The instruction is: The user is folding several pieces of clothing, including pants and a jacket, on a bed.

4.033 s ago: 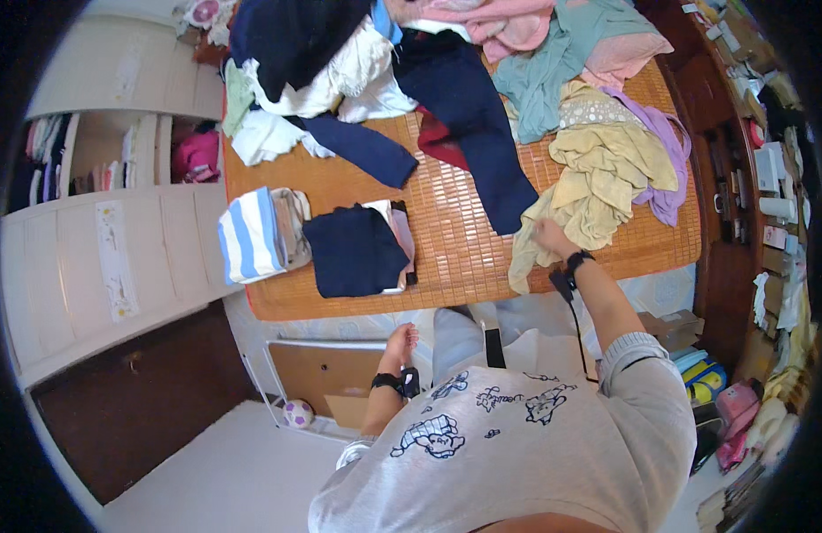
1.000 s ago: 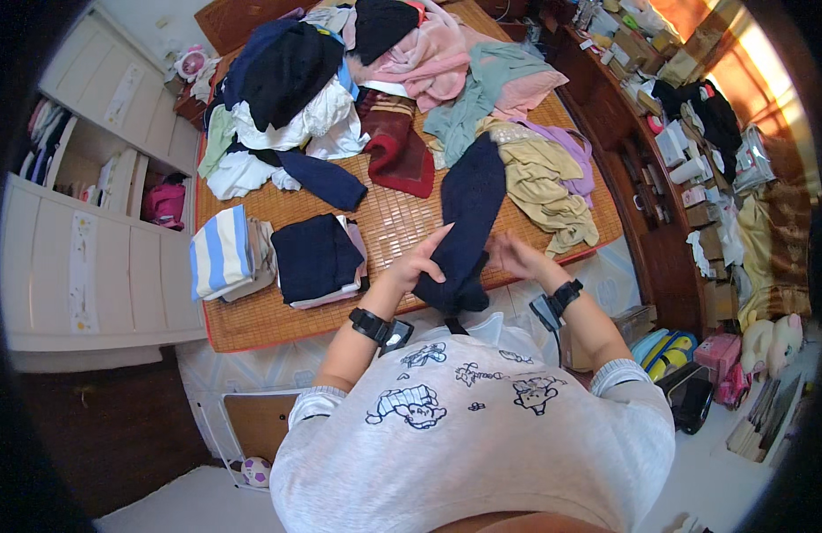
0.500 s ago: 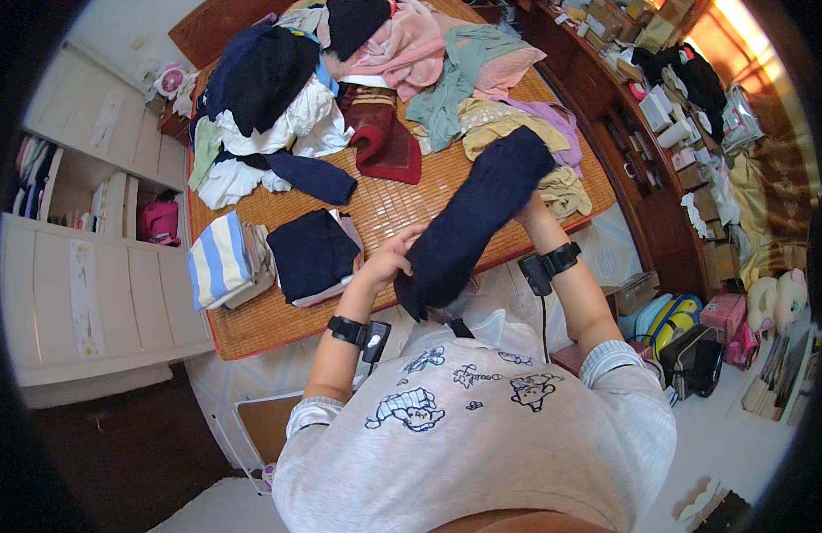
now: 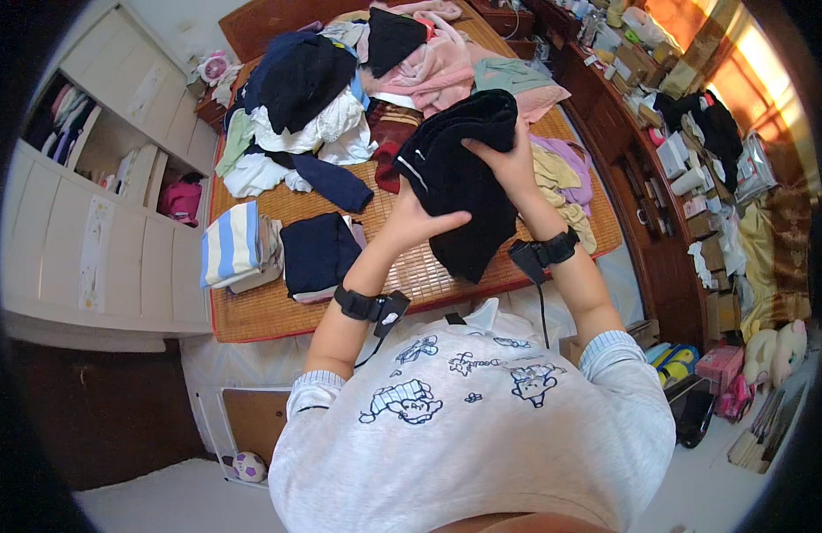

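A black folded garment (image 4: 460, 178), perhaps trousers, is raised over the near part of the bed between my two hands. My left hand (image 4: 420, 219) grips its lower left side, thumb across the front and fingers hidden behind. On its right side my right hand (image 4: 510, 167) is closed, the thumb pressed on the cloth. Small white marks show near the garment's left edge. To the left on the mat lie a dark folded stack (image 4: 317, 255) and a stack topped by a blue-and-white striped cloth (image 4: 230, 247).
A bed with a woven mat (image 4: 402, 275) carries a heap of loose clothes (image 4: 300, 84) at the back, and pink (image 4: 420, 67) and yellow (image 4: 557, 178) garments on the right. White cabinets (image 4: 100, 258) stand at left; a cluttered dark wooden unit (image 4: 606, 124) runs along the right.
The garment, stretched out long and slanting before, is now folded into a shorter bundle farther forward. Both hands have moved away from my body and closer to each other.
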### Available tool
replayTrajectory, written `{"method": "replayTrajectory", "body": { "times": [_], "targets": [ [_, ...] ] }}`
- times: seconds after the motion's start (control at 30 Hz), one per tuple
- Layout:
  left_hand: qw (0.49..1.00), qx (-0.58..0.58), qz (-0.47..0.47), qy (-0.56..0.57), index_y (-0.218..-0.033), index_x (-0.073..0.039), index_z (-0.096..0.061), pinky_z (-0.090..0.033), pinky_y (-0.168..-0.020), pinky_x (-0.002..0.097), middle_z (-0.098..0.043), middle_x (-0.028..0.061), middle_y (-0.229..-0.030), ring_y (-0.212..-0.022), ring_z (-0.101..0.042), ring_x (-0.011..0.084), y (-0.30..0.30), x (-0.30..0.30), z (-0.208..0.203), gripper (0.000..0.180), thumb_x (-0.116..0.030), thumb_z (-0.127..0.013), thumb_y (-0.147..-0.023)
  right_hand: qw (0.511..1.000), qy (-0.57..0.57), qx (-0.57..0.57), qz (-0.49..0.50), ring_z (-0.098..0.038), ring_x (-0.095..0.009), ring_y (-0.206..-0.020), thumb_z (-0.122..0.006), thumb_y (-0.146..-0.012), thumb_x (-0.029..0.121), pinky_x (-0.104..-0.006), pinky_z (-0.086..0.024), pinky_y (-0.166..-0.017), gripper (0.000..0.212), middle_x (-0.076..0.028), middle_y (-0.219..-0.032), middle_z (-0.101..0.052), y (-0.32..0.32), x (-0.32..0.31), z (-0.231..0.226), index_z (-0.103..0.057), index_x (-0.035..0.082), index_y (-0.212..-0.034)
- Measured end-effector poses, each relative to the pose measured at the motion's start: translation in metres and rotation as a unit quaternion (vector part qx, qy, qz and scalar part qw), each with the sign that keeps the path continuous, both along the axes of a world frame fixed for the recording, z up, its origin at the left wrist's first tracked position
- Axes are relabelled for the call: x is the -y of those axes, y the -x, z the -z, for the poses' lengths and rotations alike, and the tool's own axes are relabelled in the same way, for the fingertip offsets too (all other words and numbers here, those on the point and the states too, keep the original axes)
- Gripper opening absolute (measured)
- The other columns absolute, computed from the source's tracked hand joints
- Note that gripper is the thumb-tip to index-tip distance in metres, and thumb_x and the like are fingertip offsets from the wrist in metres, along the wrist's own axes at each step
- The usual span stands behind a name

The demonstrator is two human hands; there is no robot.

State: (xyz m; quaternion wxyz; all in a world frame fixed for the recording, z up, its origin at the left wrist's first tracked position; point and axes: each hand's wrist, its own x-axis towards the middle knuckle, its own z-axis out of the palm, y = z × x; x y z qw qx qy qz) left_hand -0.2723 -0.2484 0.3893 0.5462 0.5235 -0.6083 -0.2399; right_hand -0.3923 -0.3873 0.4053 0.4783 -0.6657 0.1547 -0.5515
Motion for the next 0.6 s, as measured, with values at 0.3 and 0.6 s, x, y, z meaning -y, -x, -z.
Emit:
{"method": "replayTrajectory", "body": {
  "times": [0.3,0.6],
  "targets": [
    [0.992,-0.042,-0.106,0.058,-0.118,0.0,-0.036,-0.037,-0.09,0.0309,-0.047,0.0103,-0.113,-0.102,-0.048,0.02,-0.005,0.039,-0.016,0.062,0.004,-0.063,-0.062,0.994,0.067,-0.044,-0.077,-0.051,-0.016,-0.097,-0.075,-0.065,0.011,-0.0309,-0.04,-0.086,0.061,-0.008,-0.105,-0.053,0.042,0.026,-0.035,-0.042,0.002,-0.115],
    [0.985,0.003,-0.063,0.163,-0.126,-0.005,-0.038,-0.038,-0.089,0.0276,-0.05,0.0045,-0.112,-0.1,-0.05,0.0144,-0.01,0.035,-0.078,0.075,0.012,-0.056,-0.055,0.978,0.059,-0.111,-0.167,-0.051,-0.015,-0.097,-0.077,-0.062,0.007,-0.029,-0.04,-0.085,0.062,-0.005,-0.104,-0.054,0.07,0.035,-0.058,-0.045,0.003,-0.114]
  ]
}}
